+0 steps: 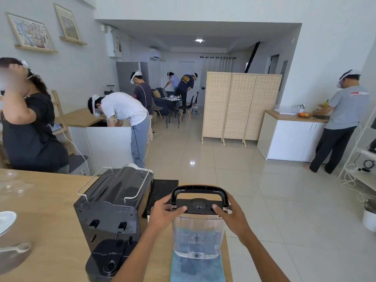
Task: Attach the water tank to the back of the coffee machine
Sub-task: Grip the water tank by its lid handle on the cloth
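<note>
- Just left of the left hand (162, 213) fingers, the coffee machine (110, 210) blocks passage.
- Between both thumbs, the water tank (197, 235) fills the gap.
- Right of the right hand (232, 215) fingers, open air beyond the table (50, 200) edge.

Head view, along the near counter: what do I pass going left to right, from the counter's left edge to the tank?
White dish → spoon → coffee machine → left hand → water tank, standing on the blue cloth → right hand.
</note>
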### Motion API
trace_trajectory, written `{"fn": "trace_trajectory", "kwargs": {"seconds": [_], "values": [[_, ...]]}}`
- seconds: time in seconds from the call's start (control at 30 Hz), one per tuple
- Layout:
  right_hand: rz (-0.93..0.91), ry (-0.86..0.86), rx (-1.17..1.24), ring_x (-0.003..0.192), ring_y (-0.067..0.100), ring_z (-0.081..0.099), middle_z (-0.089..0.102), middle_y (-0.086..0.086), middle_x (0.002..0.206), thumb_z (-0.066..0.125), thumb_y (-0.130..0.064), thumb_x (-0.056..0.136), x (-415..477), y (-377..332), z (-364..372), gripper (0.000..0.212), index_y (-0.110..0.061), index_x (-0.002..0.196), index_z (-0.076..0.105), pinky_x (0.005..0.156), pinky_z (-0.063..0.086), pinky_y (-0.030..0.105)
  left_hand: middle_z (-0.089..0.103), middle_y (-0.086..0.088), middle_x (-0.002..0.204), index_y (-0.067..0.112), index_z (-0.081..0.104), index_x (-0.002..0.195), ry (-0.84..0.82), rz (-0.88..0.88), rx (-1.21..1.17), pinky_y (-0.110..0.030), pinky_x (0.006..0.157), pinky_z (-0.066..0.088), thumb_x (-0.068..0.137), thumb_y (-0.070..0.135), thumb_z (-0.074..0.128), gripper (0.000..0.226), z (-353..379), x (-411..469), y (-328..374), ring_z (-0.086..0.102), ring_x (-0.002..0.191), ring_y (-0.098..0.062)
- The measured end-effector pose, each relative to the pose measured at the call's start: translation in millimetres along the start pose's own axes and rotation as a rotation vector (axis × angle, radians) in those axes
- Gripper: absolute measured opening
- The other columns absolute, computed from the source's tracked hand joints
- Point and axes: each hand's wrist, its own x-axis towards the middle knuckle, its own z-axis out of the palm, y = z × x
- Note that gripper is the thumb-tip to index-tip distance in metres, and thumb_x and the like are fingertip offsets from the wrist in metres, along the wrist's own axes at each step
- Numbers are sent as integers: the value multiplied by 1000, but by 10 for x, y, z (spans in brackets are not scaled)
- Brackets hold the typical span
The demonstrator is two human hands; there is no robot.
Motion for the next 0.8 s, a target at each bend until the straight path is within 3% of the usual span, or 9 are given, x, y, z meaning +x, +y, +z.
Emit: {"fn": "trace_trajectory", "kwargs": {"seconds": [0.1,0.23,0.33,0.47,0.6,0.67,0.8], "values": [[-13,17,23,119,19,54,58,-10,132,73,-42,82,-14,20,15,65,-39,141,44,93,48,31,78,7,115,33,69,130,24,4,-16,-47,93,61,49,71,90,92,-1,67,-115,72,108,-16],[-39,52,75,113,15,58,61,-11,128,74,-34,84,-66,9,41,62,-37,140,47,91,49,27,83,9,100,32,75,120,32,24,-33,-53,92,60,59,60,89,69,-2,24,-59,75,100,-20],[-43,76,94,107,9,62,64,-15,123,75,-32,84,-101,-23,35,58,-41,135,50,81,50,16,84,0,88,39,78,111,62,13,-60,-58,87,61,79,46,83,33,-6,10,-26,78,87,-21],[-33,89,89,104,6,63,68,-12,118,74,-32,85,-108,-64,12,53,-45,131,52,70,49,6,84,2,86,51,79,96,89,5,-38,-53,84,63,83,40,82,18,-4,42,-17,80,85,-18],[-10,79,69,110,14,63,68,-8,120,71,-36,86,-70,-79,16,52,-47,132,50,80,51,18,83,4,91,56,72,90,156,35,17,-42,85,62,85,30,82,28,33,-7,101,77,83,-7],[11,83,60,114,18,60,64,-7,126,69,-39,87,-47,-85,25,53,-44,136,48,89,50,28,83,3,95,48,75,97,182,34,27,-36,84,60,84,30,83,23,52,-9,115,76,87,-7],[75,62,45,110,14,61,64,-4,129,56,-55,89,-3,-194,26,46,-48,133,47,88,48,26,83,0,102,28,81,112,199,2,11,-26,77,55,80,31,86,33,49,8,131,75,95,-12]]}}
